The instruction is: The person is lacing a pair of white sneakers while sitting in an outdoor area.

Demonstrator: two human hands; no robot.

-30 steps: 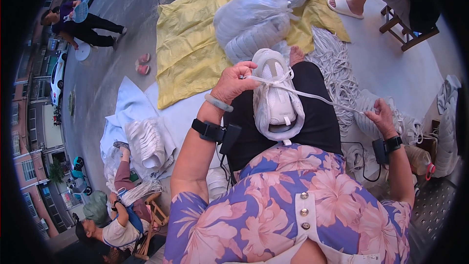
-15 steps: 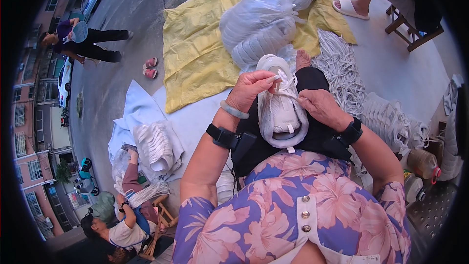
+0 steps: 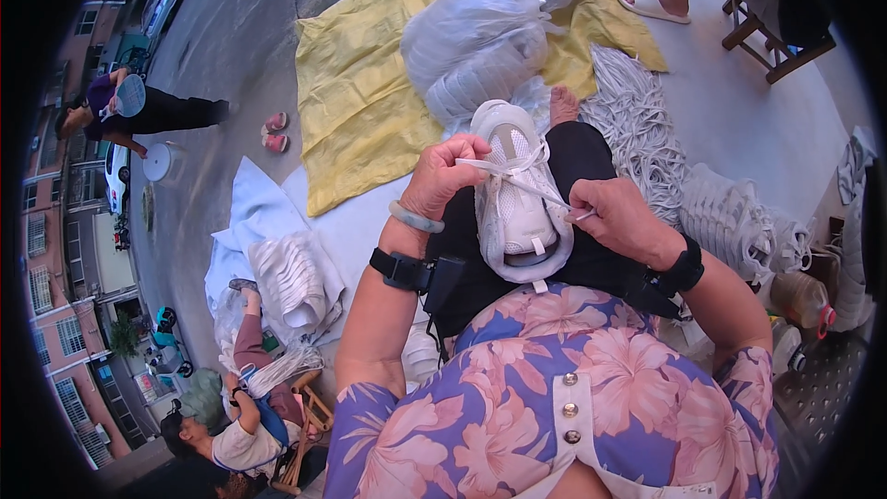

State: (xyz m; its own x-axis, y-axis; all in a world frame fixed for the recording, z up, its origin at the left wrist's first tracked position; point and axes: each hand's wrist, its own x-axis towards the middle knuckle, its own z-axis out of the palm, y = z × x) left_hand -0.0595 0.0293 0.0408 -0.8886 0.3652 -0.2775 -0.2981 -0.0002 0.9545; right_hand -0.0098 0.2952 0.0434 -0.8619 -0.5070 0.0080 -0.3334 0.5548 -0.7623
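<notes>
A white sneaker rests on my lap, its toe pointing away from me and its heel opening near my shirt. A white shoelace crosses over the tongue. My left hand pinches one end of the lace at the shoe's left side. At the right side, the other end is gripped between the fingers of my right hand. The lace runs taut between both hands, crossing above the tongue. My palms are partly turned away from view.
A heap of white laces lies right of my bare foot. Plastic bags of white shoe parts sit on a yellow sheet. Stacked white pieces lie at left, near a seated person. Another person stands at far left.
My hands have moved apart, drawing the lace out to both sides across the tongue. At the far left, the standing person has shifted, and a white round container is now visible beside them.
</notes>
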